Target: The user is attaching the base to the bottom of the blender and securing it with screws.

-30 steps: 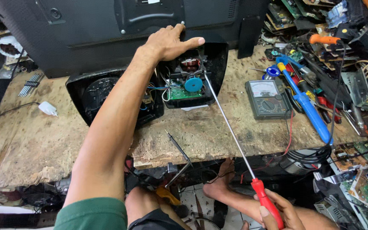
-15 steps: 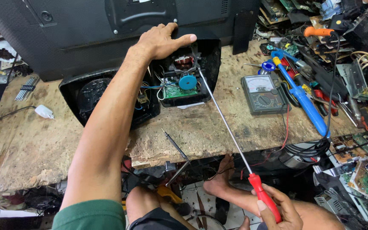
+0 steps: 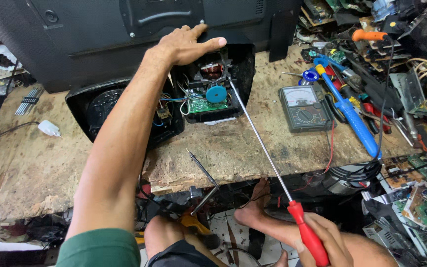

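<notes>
left hand (image 3: 186, 45) flat, open, steadying opened black housing (image 3: 213, 84) at surface's far edge | right hand (image 3: 322, 240) gripping long red-handled screwdriver (image 3: 268, 158), tip reaching inside beside motor (image 3: 212, 71)

red screwdriver handle (image 3: 308, 236), blue soldering tool (image 3: 352, 116), green sleeve (image 3: 100, 247)

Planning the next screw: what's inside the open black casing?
Inside the open black casing: a green circuit board, blue round part, copper-wound motor and wires. The left hand hides the top edge.
</notes>
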